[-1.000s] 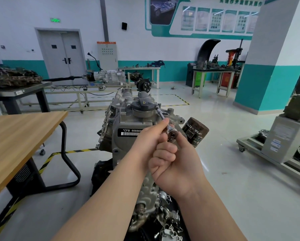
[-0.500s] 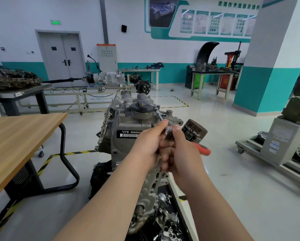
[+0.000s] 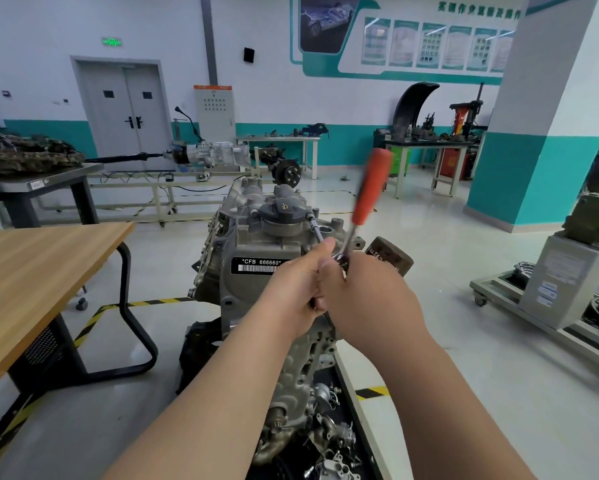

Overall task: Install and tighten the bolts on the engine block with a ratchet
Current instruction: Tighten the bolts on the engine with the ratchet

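A grey engine block [image 3: 256, 244] stands in front of me, with a black oil cap on top and a barcode label reading CFB 666660. A ratchet [image 3: 371, 188] with an orange handle points up and away, blurred by motion. Its steel extension bar [image 3: 316, 229] runs down into the block's upper right corner beside the cap. My left hand [image 3: 296, 292] grips the ratchet head and the near end of the extension. My right hand [image 3: 367, 296] is closed round the ratchet just behind the head. The bolt itself is hidden under the socket.
A brown oil filter [image 3: 390, 259] sticks out from the block's right side. A wooden table [image 3: 38, 268] with a black frame stands at left. Loose metal parts [image 3: 329, 445] lie on a black tray below. A grey cart [image 3: 565, 282] stands at right.
The orange handle has swung from low right of my hands up to pointing nearly upright. My hands have stayed at the ratchet head.
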